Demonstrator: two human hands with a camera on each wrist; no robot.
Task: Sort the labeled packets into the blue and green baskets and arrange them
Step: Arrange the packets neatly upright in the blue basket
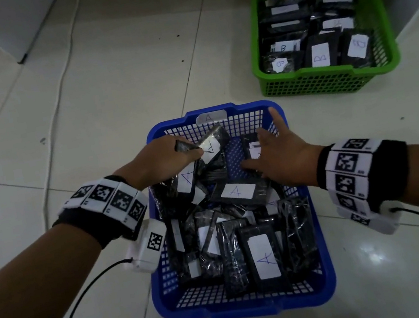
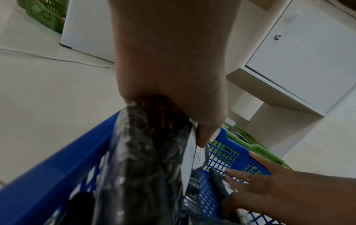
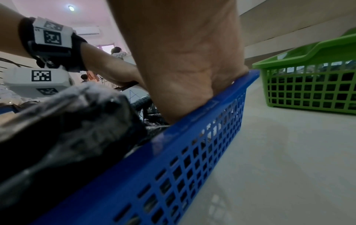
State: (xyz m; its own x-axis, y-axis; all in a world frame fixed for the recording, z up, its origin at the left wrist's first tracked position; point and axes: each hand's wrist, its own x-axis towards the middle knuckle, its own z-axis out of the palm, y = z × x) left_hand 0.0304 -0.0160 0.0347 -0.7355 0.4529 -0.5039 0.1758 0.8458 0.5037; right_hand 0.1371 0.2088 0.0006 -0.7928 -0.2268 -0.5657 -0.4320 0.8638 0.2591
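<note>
Over the blue basket [image 1: 320,237], left hand [image 1: 163,155] pinches an A packet [image 1: 213,141]; right hand [image 1: 280,154] lies spread. Slippery plastic wrap could let the packet slip, toppling the leaning pile.

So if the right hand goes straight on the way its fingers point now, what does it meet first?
Most likely the far mesh wall of the blue basket. The right hand lies open over a packet with fingers aimed at that far right corner; depth is unclear.
</note>
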